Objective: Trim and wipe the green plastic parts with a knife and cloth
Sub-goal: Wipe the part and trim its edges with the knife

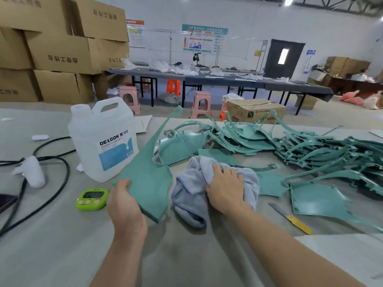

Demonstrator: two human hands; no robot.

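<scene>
head view: left hand (pixel 124 200) grips one green plastic part (pixel 147 179) by its near edge, tilted up off the table (pixel 51 245); right hand (pixel 224 188) clutches the grey cloth (pixel 192 195) beside it, fingers curled into the fabric; knife (pixel 290 218) lies flat to the right.

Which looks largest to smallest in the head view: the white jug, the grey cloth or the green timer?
1-2. white jug and grey cloth: they look alike, and the crumpled cloth lies nearer, so no ranking.
3. green timer: clearly smallest.
</scene>
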